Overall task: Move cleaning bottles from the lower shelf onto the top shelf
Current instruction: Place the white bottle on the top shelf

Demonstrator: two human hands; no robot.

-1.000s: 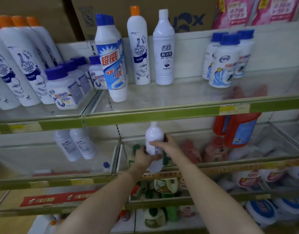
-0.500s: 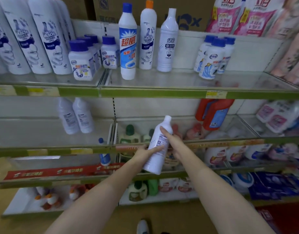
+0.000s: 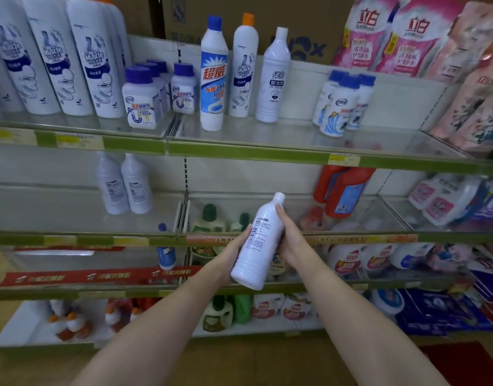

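Observation:
A white cleaning bottle (image 3: 257, 246) with its back label toward me is held between both hands in front of the second shelf, tilted with its cap up and to the right. My left hand (image 3: 230, 253) grips its lower left side. My right hand (image 3: 288, 240) grips its right side, fingers reaching up toward the neck. Two more white bottles (image 3: 124, 183) stand on the lower shelf (image 3: 81, 239) at the left. On the top shelf (image 3: 239, 150) a matching white bottle (image 3: 273, 79) stands beside an orange-capped one (image 3: 244, 68) and a blue-capped one (image 3: 214, 76).
The top shelf also bears tall white bottles (image 3: 53, 57) at far left, squat purple-capped jars (image 3: 141, 98), and blue-capped bottles (image 3: 342, 103) at right, with bare shelf between. Red jugs (image 3: 342, 188) stand on the lower shelf. Pink pouches (image 3: 406, 34) sit at upper right.
The bottle has come out of the lower shelf toward me and tilted, cap to the right. My view has pulled back, showing more of the shelving.

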